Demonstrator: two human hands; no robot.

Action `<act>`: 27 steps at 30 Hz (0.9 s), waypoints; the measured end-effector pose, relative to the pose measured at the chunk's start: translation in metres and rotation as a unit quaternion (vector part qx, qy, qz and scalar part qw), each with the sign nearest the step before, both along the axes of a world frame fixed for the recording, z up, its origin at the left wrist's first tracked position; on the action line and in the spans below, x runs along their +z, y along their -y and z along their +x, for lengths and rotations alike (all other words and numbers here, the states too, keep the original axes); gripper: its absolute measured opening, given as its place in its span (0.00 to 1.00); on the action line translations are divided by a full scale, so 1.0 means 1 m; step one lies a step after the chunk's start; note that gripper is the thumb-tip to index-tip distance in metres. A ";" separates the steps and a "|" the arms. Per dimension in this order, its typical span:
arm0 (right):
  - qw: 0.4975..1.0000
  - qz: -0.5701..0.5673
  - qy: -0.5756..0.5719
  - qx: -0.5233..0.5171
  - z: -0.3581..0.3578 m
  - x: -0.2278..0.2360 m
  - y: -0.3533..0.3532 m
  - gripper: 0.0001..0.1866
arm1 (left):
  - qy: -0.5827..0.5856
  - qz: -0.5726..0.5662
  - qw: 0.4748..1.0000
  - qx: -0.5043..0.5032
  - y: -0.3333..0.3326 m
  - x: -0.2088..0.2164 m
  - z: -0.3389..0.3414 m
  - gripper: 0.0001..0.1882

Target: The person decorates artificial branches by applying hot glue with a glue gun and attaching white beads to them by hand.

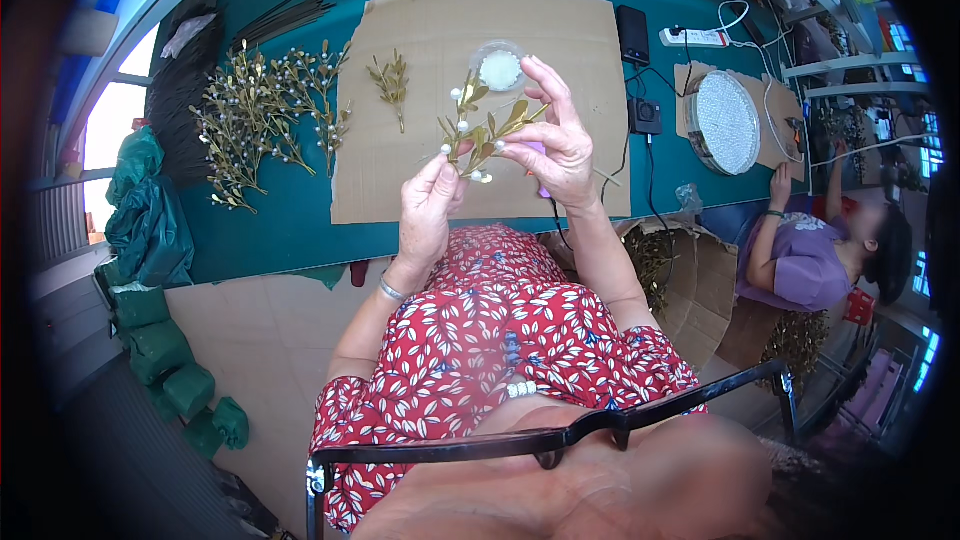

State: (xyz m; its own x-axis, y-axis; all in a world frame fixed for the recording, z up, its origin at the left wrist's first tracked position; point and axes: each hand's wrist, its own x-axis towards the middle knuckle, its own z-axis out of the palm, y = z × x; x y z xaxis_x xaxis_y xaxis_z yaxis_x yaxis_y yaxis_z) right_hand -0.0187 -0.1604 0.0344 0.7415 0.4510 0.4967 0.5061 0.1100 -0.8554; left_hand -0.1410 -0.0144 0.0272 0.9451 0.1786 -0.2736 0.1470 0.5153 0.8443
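Two hands share one gold sprig [483,130]: your left hand [428,208] pinches its lower stem, your right hand [556,145] pinches the upper leaves; its axis slants up-right above the table's near edge.

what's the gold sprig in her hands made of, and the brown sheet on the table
The sprig looks artificial, likely plastic: even metallic-gold leaves and small white pearl-like beads on the tips. The material under the paint can't be told. Both hands hold it, left hand low, right hand higher. The sheet looks like plain matte brown cardboard with rough-cut edges.
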 end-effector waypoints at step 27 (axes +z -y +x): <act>0.996 0.061 0.044 -0.038 -0.036 0.045 0.025 0.11 | 0.071 -0.248 0.965 -0.046 -0.003 -0.035 -0.010 0.19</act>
State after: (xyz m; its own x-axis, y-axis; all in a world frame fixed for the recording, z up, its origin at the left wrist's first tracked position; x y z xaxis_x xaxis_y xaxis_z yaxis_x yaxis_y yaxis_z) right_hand -0.0542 -0.1854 0.0794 0.7232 0.3264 0.6086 0.5888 0.1690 -0.7904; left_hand -0.1505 -0.0115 -0.0076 0.9851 -0.0274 -0.1696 0.1120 0.8511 0.5129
